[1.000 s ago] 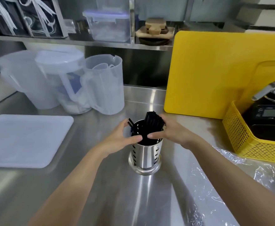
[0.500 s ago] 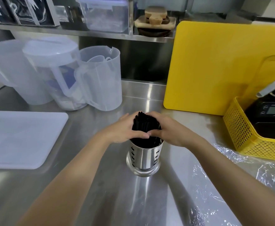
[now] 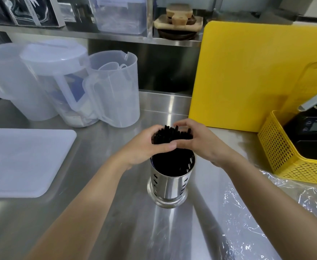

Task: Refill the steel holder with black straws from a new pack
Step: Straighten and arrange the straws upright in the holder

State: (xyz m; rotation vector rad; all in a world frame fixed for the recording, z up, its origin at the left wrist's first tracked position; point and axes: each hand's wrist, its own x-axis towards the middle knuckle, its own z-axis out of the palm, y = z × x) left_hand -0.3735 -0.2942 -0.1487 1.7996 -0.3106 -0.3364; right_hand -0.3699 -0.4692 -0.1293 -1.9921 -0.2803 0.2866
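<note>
A perforated steel holder point(image 3: 169, 186) stands upright on the steel counter, in the middle of the view. A thick bundle of black straws point(image 3: 169, 136) rises out of its mouth. My left hand point(image 3: 146, 147) wraps the bundle from the left, thumb across the front. My right hand point(image 3: 200, 141) cups it from the right, fingers curled over the straw tops. Both hands meet just above the holder's rim. The lower part of the straws is hidden inside the holder.
Crumpled clear plastic wrap point(image 3: 266, 212) lies on the counter at the right. A yellow basket point(image 3: 277, 152) holds a black scale. A yellow cutting board point(image 3: 247, 72) leans behind. Translucent jugs point(image 3: 112, 91) stand at the back left; a white board point(image 3: 22, 158) lies at the left.
Both hands have closed in around the straw tops, gathering the loose straws into one tight bundle above the holder. The view has tilted slightly downward.
</note>
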